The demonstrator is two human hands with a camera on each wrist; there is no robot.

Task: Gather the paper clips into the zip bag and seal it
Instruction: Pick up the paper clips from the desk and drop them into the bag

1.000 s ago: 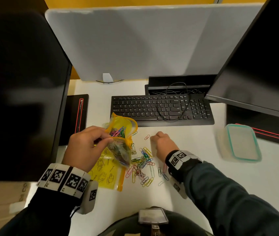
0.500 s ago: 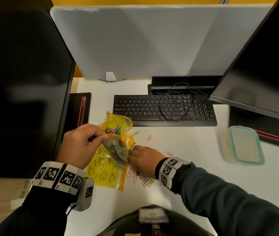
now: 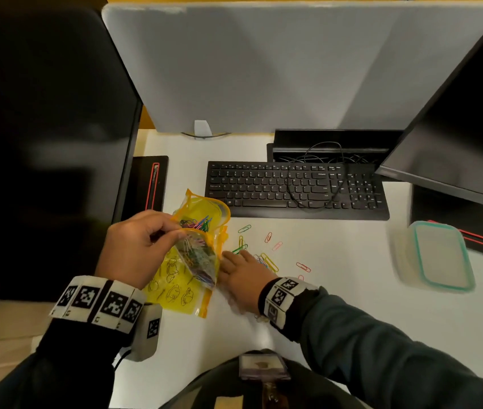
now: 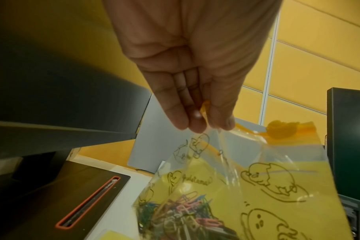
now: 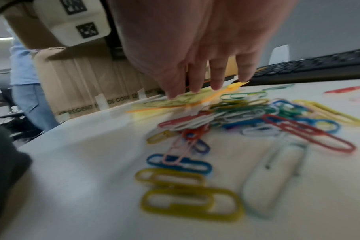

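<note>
- Right hand (image 3: pixel 241 280) has swept from near the keyboard back over the clips (image 5: pixel 247 116), fingers straight, grasping nothing.
- Left hand (image 3: pixel 134 249) still pinches the bag (image 3: pixel 196 246) mouth open; another scoop looks next.

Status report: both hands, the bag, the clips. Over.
Left hand pinches zip bag mouth, bag open, part filled. Right hand open, flat over loose clips beside bag. Several clips scattered toward keyboard. Nothing blocking.
</note>
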